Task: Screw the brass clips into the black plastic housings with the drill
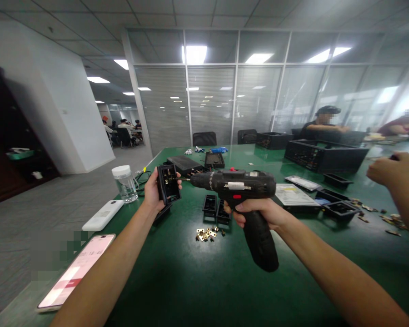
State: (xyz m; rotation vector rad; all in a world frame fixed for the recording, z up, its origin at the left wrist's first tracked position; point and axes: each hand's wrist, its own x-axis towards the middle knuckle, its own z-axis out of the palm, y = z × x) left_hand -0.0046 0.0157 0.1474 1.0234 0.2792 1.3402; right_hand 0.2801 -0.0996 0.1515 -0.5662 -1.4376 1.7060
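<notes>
My left hand (152, 191) is closed round a small black plastic box (169, 187), its open side tilted toward the right. Brass-coloured metal parts show inside it. In my right hand (259, 210) is a black cordless drill (240, 181), held by its handle and pointing left. The thin bit reaches the box's opening; whether it touches a screw is too small to tell. On the table below the drill lie two more black boxes (210, 205), partly behind my right fingers. A small pile of brass plates and screws (206, 234) lies nearer to me.
On the left of the green table (177, 281) are a clear jar (126, 184), a white power bank (103, 215) and a lit phone (77, 272). A hard drive (298, 196) and large black cases (325, 156) stand right. A co-worker's hand (391, 169) comes in at the right edge.
</notes>
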